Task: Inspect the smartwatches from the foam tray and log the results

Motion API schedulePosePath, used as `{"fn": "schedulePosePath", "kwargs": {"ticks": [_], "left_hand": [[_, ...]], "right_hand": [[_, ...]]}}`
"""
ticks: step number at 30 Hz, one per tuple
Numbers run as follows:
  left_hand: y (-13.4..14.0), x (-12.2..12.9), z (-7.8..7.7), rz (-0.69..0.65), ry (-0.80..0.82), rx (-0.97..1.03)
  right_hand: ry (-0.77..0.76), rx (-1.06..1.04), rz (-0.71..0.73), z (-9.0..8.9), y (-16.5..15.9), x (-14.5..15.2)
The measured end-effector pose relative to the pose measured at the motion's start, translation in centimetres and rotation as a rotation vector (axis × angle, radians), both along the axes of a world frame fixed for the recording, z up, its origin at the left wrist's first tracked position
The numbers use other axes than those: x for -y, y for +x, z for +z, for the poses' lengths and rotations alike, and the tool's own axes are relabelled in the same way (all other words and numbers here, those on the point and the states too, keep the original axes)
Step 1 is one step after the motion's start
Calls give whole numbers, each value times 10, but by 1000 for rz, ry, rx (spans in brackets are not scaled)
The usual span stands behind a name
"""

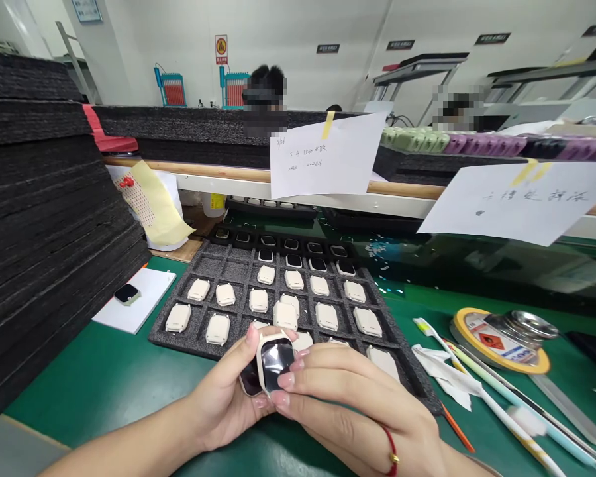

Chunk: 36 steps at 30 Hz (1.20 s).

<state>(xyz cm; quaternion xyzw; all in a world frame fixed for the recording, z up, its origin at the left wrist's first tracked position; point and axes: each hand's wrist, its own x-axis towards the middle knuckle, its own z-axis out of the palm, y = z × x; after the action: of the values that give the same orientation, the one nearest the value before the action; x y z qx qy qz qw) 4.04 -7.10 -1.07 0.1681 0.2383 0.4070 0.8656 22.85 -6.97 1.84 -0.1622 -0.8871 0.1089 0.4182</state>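
In front of the foam tray, my left hand is closed around a smartwatch with a cream frame and a dark, glossy screen. A second dark-faced watch sits behind it in the same hand, partly covered. My right hand, with a red cord at the wrist, has its fingertips pressed on the front watch's right and lower edge. Just beyond both hands is the black foam tray, holding cream watch casings in its compartments. Dark-screened watches fill its far rows.
Stacked black foam trays rise at the left. Beside them, a watch lies on a white pad. Toothbrushes, a white cloth and a yellow tape roll lie right. A shelf edge with hanging papers crosses behind.
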Motion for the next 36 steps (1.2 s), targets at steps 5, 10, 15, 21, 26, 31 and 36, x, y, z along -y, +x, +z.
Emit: {"fn": "schedulePosePath", "kwargs": {"ticks": [5,10,15,21,26,31,36], "left_hand": [[2,1,1,36,53,-65],[5,4,1,51,180,-194],[7,2,-2,39,219,-195],[3,1,-1,-2,64,-180],[2,0,3,-50,76,-163],[3,-1,2,-37,53,-162],[5,-1,-1,-116,42,-201]], "right_hand": [[90,-45,-92,-1,-9,-2],[-68,-6,-220,-8,-15,-2],[-246,-20,-196,-9,-14,-3],[-283,-71,-124,-5,-11,-8],[-309,-55,-126,-7,-11,-8],[-295,6,-111,-6,-10,-8],[-191,9,-298,-8,-1,-27]]}}
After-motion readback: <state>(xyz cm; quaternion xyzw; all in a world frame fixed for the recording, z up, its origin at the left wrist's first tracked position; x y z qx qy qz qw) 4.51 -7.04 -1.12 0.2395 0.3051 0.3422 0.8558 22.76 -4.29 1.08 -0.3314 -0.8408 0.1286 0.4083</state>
